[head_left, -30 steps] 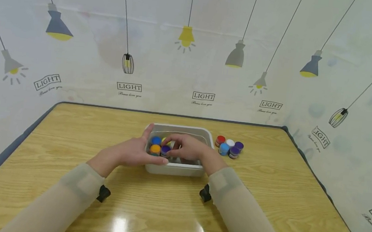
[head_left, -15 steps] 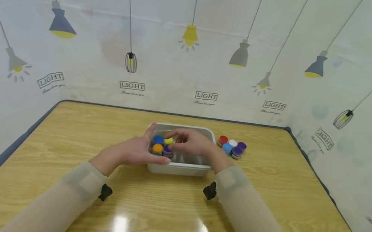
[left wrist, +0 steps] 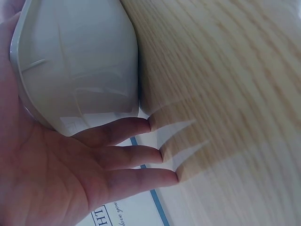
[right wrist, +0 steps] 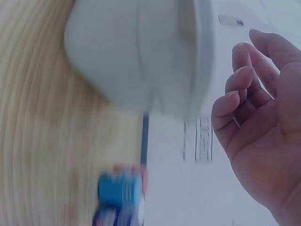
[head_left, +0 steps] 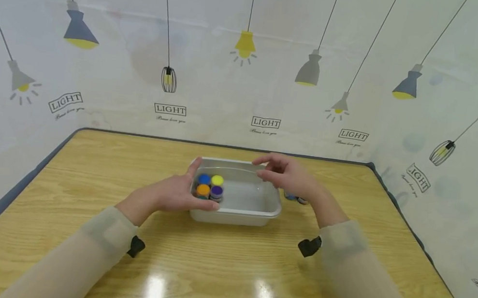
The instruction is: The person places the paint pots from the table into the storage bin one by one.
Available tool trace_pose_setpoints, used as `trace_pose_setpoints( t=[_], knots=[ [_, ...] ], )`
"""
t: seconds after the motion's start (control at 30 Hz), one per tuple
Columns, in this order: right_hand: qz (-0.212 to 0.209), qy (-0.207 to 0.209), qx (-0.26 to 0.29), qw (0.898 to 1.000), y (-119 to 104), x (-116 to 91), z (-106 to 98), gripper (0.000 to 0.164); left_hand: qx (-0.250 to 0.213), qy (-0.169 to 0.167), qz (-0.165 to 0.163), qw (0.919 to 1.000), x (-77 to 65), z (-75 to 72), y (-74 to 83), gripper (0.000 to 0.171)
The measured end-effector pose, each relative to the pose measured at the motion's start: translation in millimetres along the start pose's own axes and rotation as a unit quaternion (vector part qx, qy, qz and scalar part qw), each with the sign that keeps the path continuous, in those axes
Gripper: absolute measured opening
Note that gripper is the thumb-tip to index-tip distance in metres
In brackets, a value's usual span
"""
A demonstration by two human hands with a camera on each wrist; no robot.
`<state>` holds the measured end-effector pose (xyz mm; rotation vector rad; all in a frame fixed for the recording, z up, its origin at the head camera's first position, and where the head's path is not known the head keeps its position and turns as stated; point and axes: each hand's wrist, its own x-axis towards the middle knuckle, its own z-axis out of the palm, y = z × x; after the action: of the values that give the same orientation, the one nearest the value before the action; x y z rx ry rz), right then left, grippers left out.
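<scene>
My left hand rests against the left end of a white plastic bin, its thumb along the front rim and index finger at the back rim. In the left wrist view, the other fingers stretch out beside the bin's outer wall. Small lidded jars stand inside at the left: a blue-lidded jar, a yellow-lidded jar, an orange-lidded jar and a purple-lidded jar. My right hand hovers over the bin's right rim with loosely bent fingers and nothing in them.
More small jars stand on the wooden table right of the bin, mostly hidden behind the right hand; a light blue jar shows blurred in the right wrist view. A wall printed with hanging lamps rises behind the table.
My right hand has left the purple-lidded jar and moved up and right to the bin's right rim, now covering most of the jars outside. The left hand stays at the bin.
</scene>
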<state>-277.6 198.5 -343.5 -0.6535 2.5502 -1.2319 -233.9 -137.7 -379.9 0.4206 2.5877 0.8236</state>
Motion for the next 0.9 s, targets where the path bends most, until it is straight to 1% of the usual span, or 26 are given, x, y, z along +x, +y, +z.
trace_pose_setpoints(
  t=[0.13,0.23,0.33,0.4,0.63,0.77,0.9],
  knots=[
    [0.012,0.032,0.003,0.999,22.3,-17.9,-21.6,0.037,0.001,0.002,0.005,1.0,0.3,0.2,-0.8,0.146],
    [0.039,0.049,0.004,0.998,40.6,-32.3,-34.9,0.035,0.002,0.003,0.009,0.9999,0.9,0.7,-1.2,0.146],
    [0.058,0.054,-0.002,0.997,58.2,-45.6,-45.6,0.037,0.004,0.004,0.013,0.9999,0.9,1.4,-1.5,0.147],
    [0.068,0.056,-0.016,0.996,68.2,-53.8,-51.0,0.038,0.003,0.004,0.013,0.9999,0.5,1.7,-1.9,0.147],
    [0.09,0.048,-0.066,0.993,101.0,-70.9,-61.3,0.038,-0.003,0.003,0.013,0.9999,-0.6,1.2,-3.4,0.145],
    [0.112,0.041,-0.068,0.99,115.2,-74.0,-63.2,0.036,0.0,0.004,0.011,0.9999,-0.5,0.6,-2.4,0.145],
    [0.128,0.033,-0.072,0.989,122.6,-72.4,-63.0,0.036,0.005,0.005,0.008,0.9999,0.8,0.5,-1.8,0.145]
  ],
)
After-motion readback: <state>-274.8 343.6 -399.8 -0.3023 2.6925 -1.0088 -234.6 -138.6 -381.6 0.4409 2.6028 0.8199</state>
